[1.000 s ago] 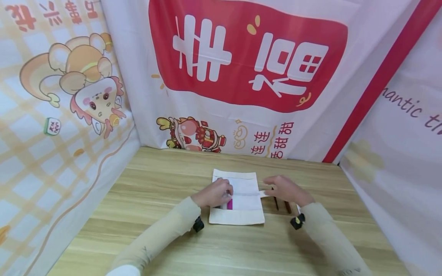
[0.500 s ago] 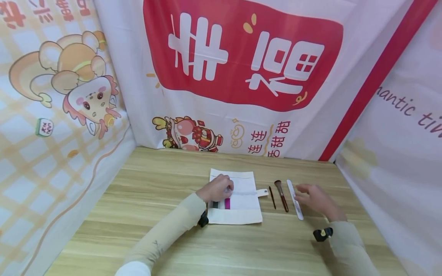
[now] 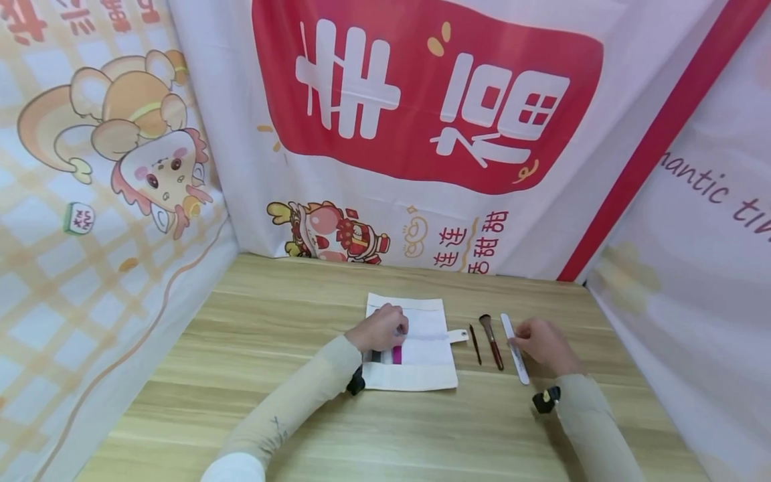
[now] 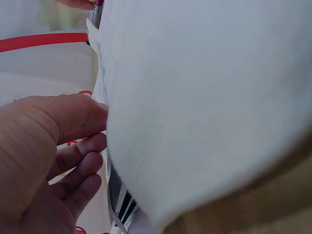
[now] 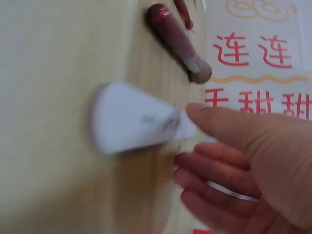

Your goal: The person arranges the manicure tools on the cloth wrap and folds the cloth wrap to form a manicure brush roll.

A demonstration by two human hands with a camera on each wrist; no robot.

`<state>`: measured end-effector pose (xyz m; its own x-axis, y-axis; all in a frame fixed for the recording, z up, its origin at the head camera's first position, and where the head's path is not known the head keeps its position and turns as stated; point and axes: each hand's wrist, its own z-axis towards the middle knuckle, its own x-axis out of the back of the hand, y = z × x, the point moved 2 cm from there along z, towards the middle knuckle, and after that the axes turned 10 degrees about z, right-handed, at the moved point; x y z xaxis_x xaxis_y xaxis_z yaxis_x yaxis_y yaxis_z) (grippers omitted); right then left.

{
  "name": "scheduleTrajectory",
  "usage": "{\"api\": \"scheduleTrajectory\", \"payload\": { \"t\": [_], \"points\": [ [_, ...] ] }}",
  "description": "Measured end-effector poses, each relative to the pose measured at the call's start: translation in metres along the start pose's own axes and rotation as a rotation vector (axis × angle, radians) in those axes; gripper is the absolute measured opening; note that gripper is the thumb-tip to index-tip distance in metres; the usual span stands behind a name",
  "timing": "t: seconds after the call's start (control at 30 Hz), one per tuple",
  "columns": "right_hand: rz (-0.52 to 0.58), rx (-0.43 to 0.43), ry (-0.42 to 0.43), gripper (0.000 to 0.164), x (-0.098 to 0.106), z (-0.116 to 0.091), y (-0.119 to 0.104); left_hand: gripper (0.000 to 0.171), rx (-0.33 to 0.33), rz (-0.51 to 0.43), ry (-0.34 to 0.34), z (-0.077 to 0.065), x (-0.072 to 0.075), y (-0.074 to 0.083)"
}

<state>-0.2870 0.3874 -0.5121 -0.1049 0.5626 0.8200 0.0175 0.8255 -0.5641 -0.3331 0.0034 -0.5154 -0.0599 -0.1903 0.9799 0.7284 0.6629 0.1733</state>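
Note:
A white cloth pouch (image 3: 424, 321) lies open flat on the wooden table (image 3: 289, 321). A magenta item (image 3: 397, 355) shows in its pocket. My left hand (image 3: 381, 328) rests on the pouch's left part. In the left wrist view the left hand (image 4: 100, 139) has relaxed fingers touching the pouch (image 4: 204, 97) edge. A white nail file (image 3: 521, 367) lies to the right. My right hand (image 3: 530, 343) is on its upper half. The right wrist view shows the right hand (image 5: 187, 136) with the thumb on the nail file (image 5: 131, 117) and the fingers curled at its edge.
Between pouch and file lie a thin dark pencil-like tool (image 3: 475, 345) and a reddish makeup brush (image 3: 492, 345), the same makeup brush (image 5: 178, 41) showing in the right wrist view. Printed cloth walls (image 3: 421, 134) close in the table on the left, back and right.
My right hand left the pouch's tab, swung right past the brushes, then came back left onto the nail file. The left hand stayed on the pouch.

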Motion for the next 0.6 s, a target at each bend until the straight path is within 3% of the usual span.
{"api": "scheduleTrajectory", "payload": {
  "t": [0.2, 0.33, 0.43, 0.6],
  "points": [
    [-0.028, -0.085, -0.055, 0.029, 0.008, 0.017, -0.012, 0.007, -0.003, -0.001, -0.011, 0.002, -0.002, -0.002],
    [-0.001, -0.218, -0.108, 0.034, 0.012, 0.027, -0.015, 0.008, 0.015, -0.006, -0.033, 0.002, -0.003, -0.002],
    [0.036, -0.331, -0.138, 0.026, 0.015, 0.032, -0.015, 0.009, 0.033, -0.012, -0.05, 0.002, -0.003, -0.001],
    [0.116, -0.358, -0.171, 0.025, 0.017, 0.037, -0.009, 0.009, 0.035, -0.015, -0.048, 0.002, -0.001, 0.001]
  ]
}}
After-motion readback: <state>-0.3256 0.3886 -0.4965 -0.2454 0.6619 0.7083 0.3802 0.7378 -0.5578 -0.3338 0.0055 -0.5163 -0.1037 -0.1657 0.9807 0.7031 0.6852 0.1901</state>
